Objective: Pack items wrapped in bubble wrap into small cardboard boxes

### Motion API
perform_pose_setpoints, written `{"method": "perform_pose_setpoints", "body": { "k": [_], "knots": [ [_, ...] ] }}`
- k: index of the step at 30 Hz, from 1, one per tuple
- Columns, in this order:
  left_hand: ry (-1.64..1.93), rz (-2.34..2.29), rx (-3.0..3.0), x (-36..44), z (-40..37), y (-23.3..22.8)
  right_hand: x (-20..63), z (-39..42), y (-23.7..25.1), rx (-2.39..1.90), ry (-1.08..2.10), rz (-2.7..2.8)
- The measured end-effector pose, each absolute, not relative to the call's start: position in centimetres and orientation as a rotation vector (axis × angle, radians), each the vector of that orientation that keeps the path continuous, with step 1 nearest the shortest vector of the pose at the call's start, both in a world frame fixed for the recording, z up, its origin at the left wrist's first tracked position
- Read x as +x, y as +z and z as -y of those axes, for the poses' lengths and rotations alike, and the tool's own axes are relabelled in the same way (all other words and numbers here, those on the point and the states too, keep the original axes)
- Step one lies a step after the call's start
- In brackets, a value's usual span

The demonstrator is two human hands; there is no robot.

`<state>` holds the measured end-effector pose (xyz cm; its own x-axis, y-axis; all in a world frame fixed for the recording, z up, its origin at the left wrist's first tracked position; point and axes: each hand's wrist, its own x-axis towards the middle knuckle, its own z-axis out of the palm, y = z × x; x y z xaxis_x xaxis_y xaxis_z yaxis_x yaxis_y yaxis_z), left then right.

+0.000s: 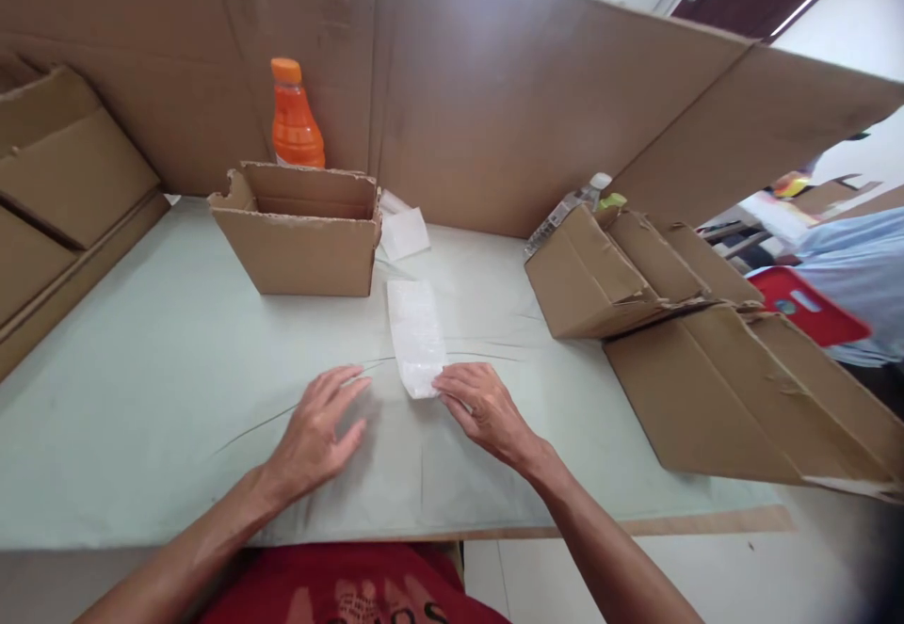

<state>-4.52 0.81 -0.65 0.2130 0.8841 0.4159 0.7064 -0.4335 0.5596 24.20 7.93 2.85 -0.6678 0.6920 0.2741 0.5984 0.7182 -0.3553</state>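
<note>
A translucent white strip that looks like bubble wrap [415,328] lies lengthwise on the pale table. Its near right corner is pinched between the thumb and fingers of my right hand [484,409]. To the left of the strip, my left hand [321,431] hovers over or rests lightly on the tabletop, fingers apart and holding nothing. Beyond the strip's far end, a smaller white piece of wrap [405,232] lies beside an open cardboard box [311,252]. The inside of that box is mostly hidden.
An orange bottle [297,125] stands behind the box. A tall cardboard panel [480,97] closes the back. Several cardboard bins [586,276] stand at the right, with a clear bottle [565,210] behind. More cardboard [71,182] lines the left. A person in light blue [854,276] is at far right.
</note>
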Motion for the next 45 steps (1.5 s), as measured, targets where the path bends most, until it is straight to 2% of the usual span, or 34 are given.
{"method": "perform_pose_setpoints", "body": {
  "k": [4,7,12,15,20,26,33,37,41,45],
  "knots": [
    [1.007,-1.303,2.245,-1.1,1.5,-0.8,22.6,-5.7,2.9,-0.921,0.603,2.620],
    [0.958,-1.362,2.117,0.1,1.2,-1.9,21.9,-5.3,2.0,-0.939,0.730,2.581],
    [0.801,-1.609,1.935,0.2,-0.6,-3.0,22.6,-4.0,1.2,-1.098,0.391,2.340],
    [0.724,-1.650,1.936,0.1,-1.4,-2.8,22.9,-2.8,0.6,-1.051,0.267,2.435],
    [0.885,-1.596,2.066,0.0,-0.9,-2.0,21.8,-2.8,-1.1,-1.078,0.307,2.574],
    [0.897,-1.381,2.103,-1.1,1.0,-1.4,21.8,-2.7,-0.7,-1.095,0.685,2.378],
    [0.812,-1.593,2.007,-1.2,-1.9,-2.2,21.4,-1.9,-0.2,-1.154,0.247,2.451],
    [0.924,-1.487,2.087,-1.3,-1.5,-1.8,20.7,-2.6,-0.9,-1.165,0.360,2.469],
    [0.831,-1.363,2.072,-1.9,0.1,-1.5,21.1,-2.4,-0.9,-1.142,0.579,2.344],
    [0.776,-1.475,2.034,-2.1,-0.3,-1.6,21.2,-1.5,-0.1,-1.188,0.331,2.359]
  ]
}}
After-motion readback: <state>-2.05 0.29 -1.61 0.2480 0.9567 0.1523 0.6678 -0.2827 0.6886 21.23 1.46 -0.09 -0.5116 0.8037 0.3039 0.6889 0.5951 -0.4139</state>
